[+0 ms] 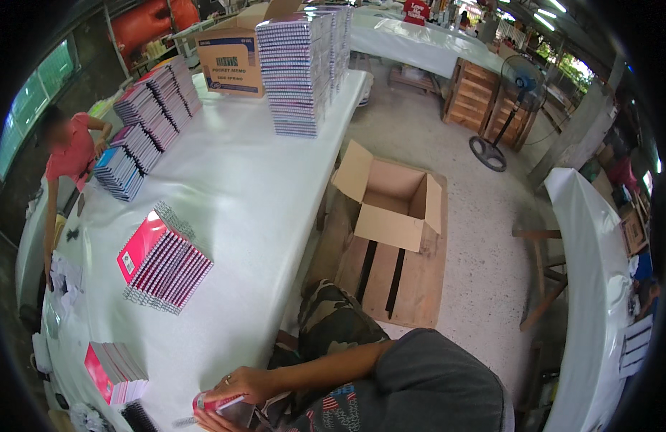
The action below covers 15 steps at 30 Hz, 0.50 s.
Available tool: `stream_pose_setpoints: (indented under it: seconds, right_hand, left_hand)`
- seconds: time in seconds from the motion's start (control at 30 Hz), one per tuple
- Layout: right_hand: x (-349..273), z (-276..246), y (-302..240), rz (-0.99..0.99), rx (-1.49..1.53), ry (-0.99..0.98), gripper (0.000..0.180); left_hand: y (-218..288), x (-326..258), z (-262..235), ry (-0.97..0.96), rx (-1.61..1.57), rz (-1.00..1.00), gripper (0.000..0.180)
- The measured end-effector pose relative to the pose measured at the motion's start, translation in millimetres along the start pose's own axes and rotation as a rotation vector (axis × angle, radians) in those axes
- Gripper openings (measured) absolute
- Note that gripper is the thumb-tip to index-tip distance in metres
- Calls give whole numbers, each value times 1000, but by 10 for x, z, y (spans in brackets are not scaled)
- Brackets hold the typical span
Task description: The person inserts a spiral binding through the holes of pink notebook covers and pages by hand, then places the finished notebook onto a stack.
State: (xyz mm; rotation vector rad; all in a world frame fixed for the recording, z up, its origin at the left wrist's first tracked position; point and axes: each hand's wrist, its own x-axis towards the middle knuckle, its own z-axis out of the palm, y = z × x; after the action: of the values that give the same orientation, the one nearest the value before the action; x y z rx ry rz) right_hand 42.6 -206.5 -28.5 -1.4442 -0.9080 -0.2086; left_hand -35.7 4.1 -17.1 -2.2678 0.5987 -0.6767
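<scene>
Near the lower edge, both hands close around a small red-covered notebook (233,398). My right hand (245,384) lies over its top with the fingers bent. My left hand (212,420) grips it from below, partly cut off by the frame edge. A loose wire coil (183,422) shows beside the notebook. To the left sits a stack of unbound red-covered pads (118,372), with a bundle of dark coils (137,415) just below it. Farther up the table, red spiral notebooks (171,266) are piled, their coiled spines facing outward.
Tall stacks of spiral notebooks (293,79) and a cardboard box (230,65) stand at the white table's (261,209) far end. Across the table a person in a red shirt (74,147) reaches down beside more notebook stacks (149,108). An open carton (392,194) rests on a wooden pallet (419,288).
</scene>
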Motion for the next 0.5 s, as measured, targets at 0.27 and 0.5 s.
stream_pose_setpoints:
  seconds: [0.27,0.5]
  right_hand:
    - [-19,124,-19,49,51,-39,43]
    - [-89,4,-187,139,55,-139,39]
  left_hand:
    - [-215,535,-327,-294,394,45,69]
    - [-415,520,19,243,-433,-566,96]
